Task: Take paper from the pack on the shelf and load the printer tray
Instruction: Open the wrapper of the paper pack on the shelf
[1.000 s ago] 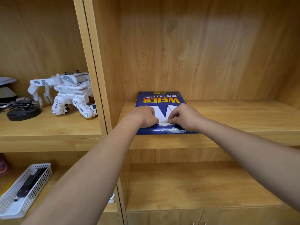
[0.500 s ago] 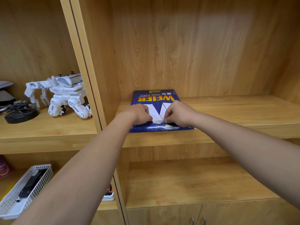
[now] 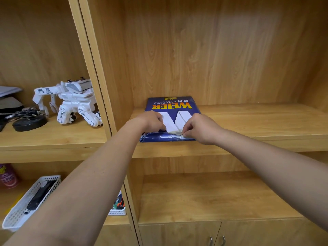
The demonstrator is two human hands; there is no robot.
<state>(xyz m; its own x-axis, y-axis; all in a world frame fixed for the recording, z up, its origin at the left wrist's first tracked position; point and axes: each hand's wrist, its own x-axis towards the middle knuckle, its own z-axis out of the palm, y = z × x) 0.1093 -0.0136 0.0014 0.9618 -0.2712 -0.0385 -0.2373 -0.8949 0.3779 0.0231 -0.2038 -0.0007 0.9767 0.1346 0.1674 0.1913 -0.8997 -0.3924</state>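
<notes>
A blue pack of copy paper (image 3: 171, 106) with yellow lettering lies flat on the middle wooden shelf (image 3: 257, 121), its crumpled near end at the shelf's front edge. My left hand (image 3: 150, 121) rests closed on the pack's near left part. My right hand (image 3: 200, 128) pinches the torn wrapper flap at the pack's near right end, where a strip of white shows. No printer or tray is in view.
A white toy robot (image 3: 71, 103) and a black round object (image 3: 29, 121) stand in the left compartment. Below them lie a white mesh basket (image 3: 26, 205) with a dark tool and a pink can (image 3: 7, 176). Cabinet doors with handles (image 3: 217, 240) close the bottom.
My right hand has slid a little to the right along the pack's near end. The wrapper there looks more crumpled. The camera has shifted slightly.
</notes>
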